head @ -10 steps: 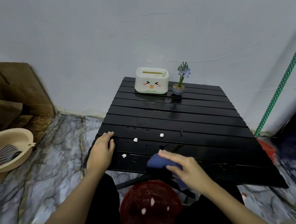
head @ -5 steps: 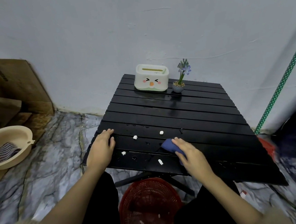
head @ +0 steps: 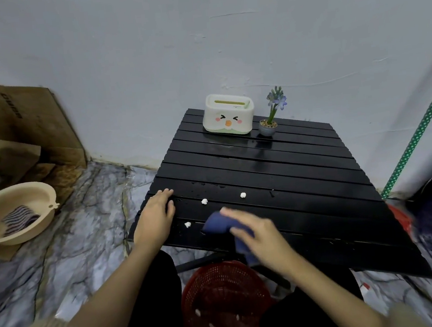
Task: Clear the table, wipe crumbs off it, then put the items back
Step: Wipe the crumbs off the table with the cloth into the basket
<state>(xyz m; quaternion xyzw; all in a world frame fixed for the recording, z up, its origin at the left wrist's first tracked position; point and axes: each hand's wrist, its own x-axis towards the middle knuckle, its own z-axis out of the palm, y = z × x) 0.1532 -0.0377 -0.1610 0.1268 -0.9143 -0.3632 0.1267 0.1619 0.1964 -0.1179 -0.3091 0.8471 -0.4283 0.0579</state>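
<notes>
A black slatted table [head: 275, 163] stands against the wall. My right hand [head: 258, 234] presses a blue cloth [head: 217, 225] onto the table's near edge. My left hand [head: 156, 216] lies flat on the near left corner, fingers apart, holding nothing. Three white crumbs lie on the near slats: one [head: 204, 201] left of centre, one [head: 243, 194] further right, one [head: 187, 224] just left of the cloth. At the far edge stand a white tissue box with a cartoon face [head: 227, 114] and a small potted purple flower [head: 269, 125].
A red mesh basket [head: 222, 294] with several white crumbs inside sits on the floor under the near edge, between my legs. On the left floor sit a beige basin [head: 16, 211] holding a striped cloth and cardboard [head: 21, 124]. A green dotted pole [head: 417, 133] leans at right.
My right hand with the blue cloth swept out across the near slats and has come back toward the near edge; the crumb near that edge is gone. My left hand stayed put.
</notes>
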